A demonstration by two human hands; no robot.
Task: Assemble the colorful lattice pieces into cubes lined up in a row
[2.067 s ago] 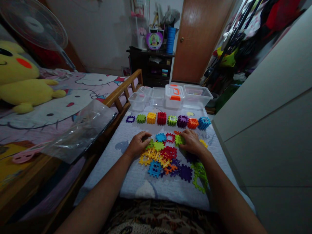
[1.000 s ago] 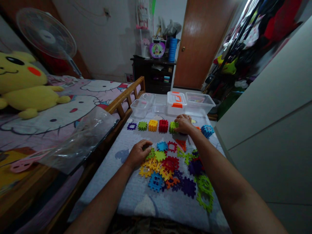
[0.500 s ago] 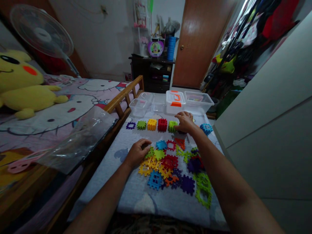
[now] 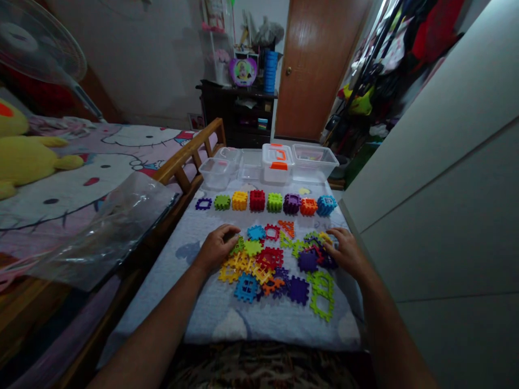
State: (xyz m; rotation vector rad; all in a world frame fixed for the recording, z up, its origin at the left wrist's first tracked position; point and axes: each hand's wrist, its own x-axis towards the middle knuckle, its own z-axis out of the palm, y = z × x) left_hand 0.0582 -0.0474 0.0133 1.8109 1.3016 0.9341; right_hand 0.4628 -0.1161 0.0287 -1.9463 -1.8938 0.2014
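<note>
Head view: loose plastic tiles [image 4: 276, 255] lie nearer the wearer than the red stack [image 4: 257, 201]. Left of that stack, the left hand [image 4: 217, 247] curls narrowly beside a green tile [image 4: 238, 246]; right of it, the right hand [image 4: 344, 250], fingers slightly parted, is at a yellow tile [image 4: 325, 237]. Whether either grips, I cannot tell.

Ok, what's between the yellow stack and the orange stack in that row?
A red stack, a lime green stack and a purple stack, left to right, in the head view.
</note>
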